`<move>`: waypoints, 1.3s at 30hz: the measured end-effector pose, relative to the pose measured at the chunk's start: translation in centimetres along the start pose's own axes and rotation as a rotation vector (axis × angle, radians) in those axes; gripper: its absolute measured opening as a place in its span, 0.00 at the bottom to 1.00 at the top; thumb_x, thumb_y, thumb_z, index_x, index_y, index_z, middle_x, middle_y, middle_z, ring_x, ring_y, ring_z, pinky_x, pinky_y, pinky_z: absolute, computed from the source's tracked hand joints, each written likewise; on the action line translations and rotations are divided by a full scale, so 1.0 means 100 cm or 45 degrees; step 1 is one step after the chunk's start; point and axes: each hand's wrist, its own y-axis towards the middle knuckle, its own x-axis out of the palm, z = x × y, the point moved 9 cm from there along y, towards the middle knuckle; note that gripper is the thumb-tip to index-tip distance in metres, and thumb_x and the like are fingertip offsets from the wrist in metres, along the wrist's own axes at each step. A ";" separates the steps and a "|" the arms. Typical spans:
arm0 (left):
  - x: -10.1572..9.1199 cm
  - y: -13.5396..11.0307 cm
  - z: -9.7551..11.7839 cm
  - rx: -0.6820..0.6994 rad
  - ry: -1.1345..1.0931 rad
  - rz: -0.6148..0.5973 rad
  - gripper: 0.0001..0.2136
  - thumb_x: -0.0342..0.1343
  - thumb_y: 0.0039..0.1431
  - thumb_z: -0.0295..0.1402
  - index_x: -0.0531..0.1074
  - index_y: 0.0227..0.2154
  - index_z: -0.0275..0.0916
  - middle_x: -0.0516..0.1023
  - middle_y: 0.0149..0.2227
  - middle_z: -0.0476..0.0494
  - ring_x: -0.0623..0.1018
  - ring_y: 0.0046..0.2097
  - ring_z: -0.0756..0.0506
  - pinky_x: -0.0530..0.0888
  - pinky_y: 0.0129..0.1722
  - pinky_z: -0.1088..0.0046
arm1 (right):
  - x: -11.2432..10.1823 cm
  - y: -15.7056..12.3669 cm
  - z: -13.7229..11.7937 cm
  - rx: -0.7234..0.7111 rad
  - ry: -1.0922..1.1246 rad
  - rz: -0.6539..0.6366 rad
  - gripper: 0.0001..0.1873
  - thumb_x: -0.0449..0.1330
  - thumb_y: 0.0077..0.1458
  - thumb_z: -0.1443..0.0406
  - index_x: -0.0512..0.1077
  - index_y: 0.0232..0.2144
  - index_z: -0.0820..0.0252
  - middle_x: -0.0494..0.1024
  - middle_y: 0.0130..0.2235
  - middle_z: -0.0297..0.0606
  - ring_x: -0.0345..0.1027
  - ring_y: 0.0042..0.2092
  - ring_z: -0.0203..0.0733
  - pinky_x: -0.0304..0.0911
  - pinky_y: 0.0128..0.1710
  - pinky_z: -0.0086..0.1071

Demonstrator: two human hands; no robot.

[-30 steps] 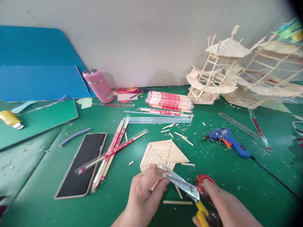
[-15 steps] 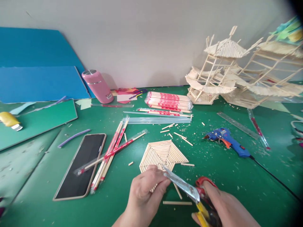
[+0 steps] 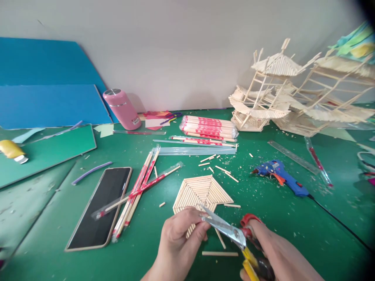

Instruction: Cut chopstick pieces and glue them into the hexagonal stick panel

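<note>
Currently right hand (image 3: 275, 242) grips scissors (image 3: 236, 234), blades parted, long axis slanting far-left to left hand (image 3: 180, 236); its fingertips pinched, contents unclear; panel (image 3: 202, 192) mostly beyond, far side.

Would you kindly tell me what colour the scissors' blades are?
The blades are silver, seen best in the head view.

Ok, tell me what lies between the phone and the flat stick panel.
The head view shows wrapped chopsticks, one crossing the phone, then a small stick piece nearer the panel.
</note>
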 end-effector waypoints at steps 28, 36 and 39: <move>0.016 -0.007 -0.042 -0.794 -1.224 0.266 0.06 0.62 0.49 0.31 0.72 0.24 0.34 0.71 0.24 0.51 0.68 0.26 0.56 0.64 0.27 0.82 | 0.006 0.018 0.002 0.401 0.884 0.068 0.14 0.58 0.42 0.59 0.62 0.32 0.56 0.66 0.24 0.28 0.65 0.27 0.36 0.65 0.26 0.26; 0.042 -0.013 -0.038 -0.984 -1.342 0.136 0.06 0.62 0.47 0.30 0.72 0.24 0.32 0.74 0.19 0.47 0.69 0.19 0.55 0.64 0.21 0.81 | -0.002 0.038 -0.034 0.216 1.175 0.278 0.11 0.59 0.43 0.62 0.61 0.29 0.57 0.68 0.25 0.29 0.64 0.23 0.33 0.64 0.24 0.26; 0.050 -0.017 -0.036 -0.997 -1.315 0.084 0.07 0.63 0.46 0.31 0.71 0.24 0.33 0.75 0.20 0.46 0.72 0.20 0.53 0.67 0.23 0.79 | -0.007 0.041 -0.038 0.198 1.252 0.301 0.11 0.58 0.47 0.59 0.62 0.29 0.57 0.67 0.24 0.29 0.64 0.23 0.33 0.65 0.23 0.27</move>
